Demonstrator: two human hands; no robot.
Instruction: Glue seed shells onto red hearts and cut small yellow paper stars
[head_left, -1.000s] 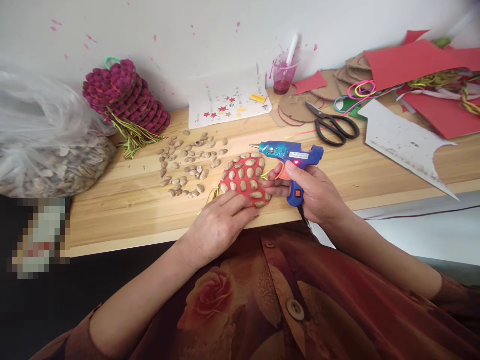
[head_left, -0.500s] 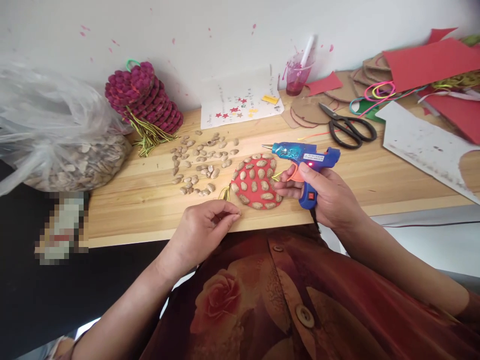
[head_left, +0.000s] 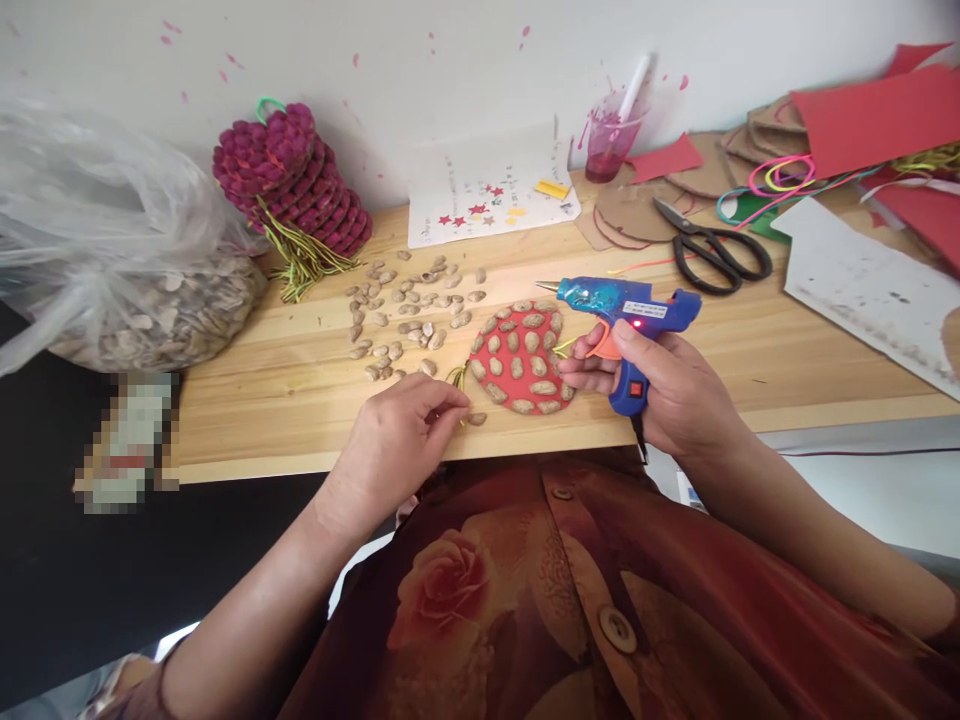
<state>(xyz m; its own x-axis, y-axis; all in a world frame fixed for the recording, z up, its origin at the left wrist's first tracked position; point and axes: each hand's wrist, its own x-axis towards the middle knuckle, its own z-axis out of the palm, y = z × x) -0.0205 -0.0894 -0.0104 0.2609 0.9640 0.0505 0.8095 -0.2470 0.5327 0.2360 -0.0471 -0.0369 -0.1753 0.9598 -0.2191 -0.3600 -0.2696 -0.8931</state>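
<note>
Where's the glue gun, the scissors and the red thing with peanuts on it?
Glue gun (head_left: 628,298): head view, on its blue body.
Scissors (head_left: 685,230): head view, near the pivot.
Red thing (head_left: 517,387): head view, on bare red surface.

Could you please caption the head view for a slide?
The right hand holds a glue gun near a red, peanut-studded piece, the left hand beside a loose peanut.

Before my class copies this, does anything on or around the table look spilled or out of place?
Yes: pink splashes dot the white wall, and the plastic cup is streaked similarly, as if something splattered. One peanut lies near the left hand, apart from the scattered peanuts.
</note>
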